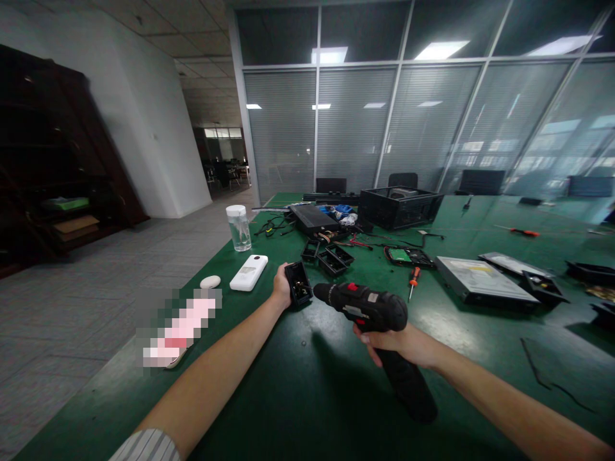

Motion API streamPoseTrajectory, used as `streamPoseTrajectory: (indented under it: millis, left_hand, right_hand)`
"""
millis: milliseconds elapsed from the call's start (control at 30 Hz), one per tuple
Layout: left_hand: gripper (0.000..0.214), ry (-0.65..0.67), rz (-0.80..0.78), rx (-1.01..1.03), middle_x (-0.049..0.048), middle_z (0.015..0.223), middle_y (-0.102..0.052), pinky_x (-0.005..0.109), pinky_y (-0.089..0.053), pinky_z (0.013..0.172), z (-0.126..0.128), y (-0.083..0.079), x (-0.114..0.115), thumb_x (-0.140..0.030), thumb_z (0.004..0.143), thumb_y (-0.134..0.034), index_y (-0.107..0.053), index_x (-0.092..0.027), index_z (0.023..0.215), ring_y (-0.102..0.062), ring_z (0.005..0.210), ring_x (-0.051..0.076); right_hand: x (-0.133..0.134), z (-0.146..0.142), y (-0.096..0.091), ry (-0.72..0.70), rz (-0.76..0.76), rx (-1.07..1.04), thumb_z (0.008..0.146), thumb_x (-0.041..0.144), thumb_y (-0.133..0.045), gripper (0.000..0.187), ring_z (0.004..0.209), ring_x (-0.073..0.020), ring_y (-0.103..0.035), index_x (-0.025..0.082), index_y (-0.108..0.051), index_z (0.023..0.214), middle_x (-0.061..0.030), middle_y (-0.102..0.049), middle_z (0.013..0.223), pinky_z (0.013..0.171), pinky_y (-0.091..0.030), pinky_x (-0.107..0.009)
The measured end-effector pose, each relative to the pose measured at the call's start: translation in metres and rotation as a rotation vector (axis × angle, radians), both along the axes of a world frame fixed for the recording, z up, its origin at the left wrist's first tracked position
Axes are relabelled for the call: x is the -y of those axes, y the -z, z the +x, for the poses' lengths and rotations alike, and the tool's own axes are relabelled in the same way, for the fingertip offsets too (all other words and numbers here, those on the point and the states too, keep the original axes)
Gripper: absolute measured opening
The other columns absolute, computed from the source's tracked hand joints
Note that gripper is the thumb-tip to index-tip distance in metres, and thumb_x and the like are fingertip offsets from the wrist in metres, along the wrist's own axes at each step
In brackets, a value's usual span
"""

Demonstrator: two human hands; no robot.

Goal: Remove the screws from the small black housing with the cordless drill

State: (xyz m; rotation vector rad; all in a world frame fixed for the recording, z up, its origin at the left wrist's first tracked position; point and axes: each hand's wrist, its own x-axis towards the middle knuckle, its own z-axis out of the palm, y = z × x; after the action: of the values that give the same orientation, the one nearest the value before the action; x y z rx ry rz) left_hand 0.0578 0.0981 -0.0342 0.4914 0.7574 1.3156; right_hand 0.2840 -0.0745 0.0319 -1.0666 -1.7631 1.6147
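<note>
My right hand (396,342) is wrapped around the grip of a black cordless drill (368,306) with red buttons. The drill's chuck points left, close to a small black plastic box (298,283). That box is tilted up in my left hand (282,286), its open side facing me, with small brassy bits inside. Whether the drill's tip touches the box I cannot tell. Several similar black boxes (335,260) sit on the table just beyond. An orange-handled screwdriver (414,282) lies to the right of the drill.
On the green table (288,384) stand a water bottle (239,228) and a white power bank (248,273) at left. A black computer case (401,208) and cables lie behind. An optical drive (485,282) and further black trays (542,285) are at right.
</note>
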Motion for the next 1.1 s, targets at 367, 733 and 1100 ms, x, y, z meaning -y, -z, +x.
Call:
streamPoseTrajectory:
  millis: [367,733,1100]
  left_hand:
    - [0.034,0.019,-0.017,-0.001,0.0038,0.061,-0.059,0.034,-0.048,0.052,-0.0004,0.0001,0.0,-0.048,0.076,-0.049,-0.06,-0.017,0.082,-0.058,0.05,0.02]
    - [0.034,0.018,-0.029,0.021,0.0033,0.059,-0.058,0.032,-0.047,0.051,-0.0001,0.0002,-0.0006,-0.048,0.076,-0.048,-0.06,-0.016,0.081,-0.057,0.049,0.019]
    - [0.032,0.011,0.001,0.006,0.0036,0.061,-0.059,0.034,-0.048,0.053,-0.0004,-0.0003,0.0009,-0.047,0.077,-0.048,-0.059,-0.017,0.081,-0.058,0.052,0.02]
  right_hand:
    - [0.0006,-0.0004,-0.0013,-0.001,0.013,0.004,0.076,0.044,-0.064,0.031,0.049,-0.0126,-0.053,0.016,-0.054,0.085,0.0041,-0.058,0.053,0.056,-0.037,-0.026]
    - [-0.0006,-0.0004,0.0006,0.026,-0.014,0.011,0.075,0.044,-0.066,0.033,0.048,-0.0127,-0.053,0.016,-0.053,0.087,0.0047,-0.057,0.051,0.054,-0.036,-0.026]
    - [-0.0004,-0.0009,0.0006,0.011,-0.007,0.0,0.076,0.043,-0.064,0.031,0.048,-0.012,-0.052,0.016,-0.053,0.085,0.0034,-0.058,0.054,0.053,-0.035,-0.025]
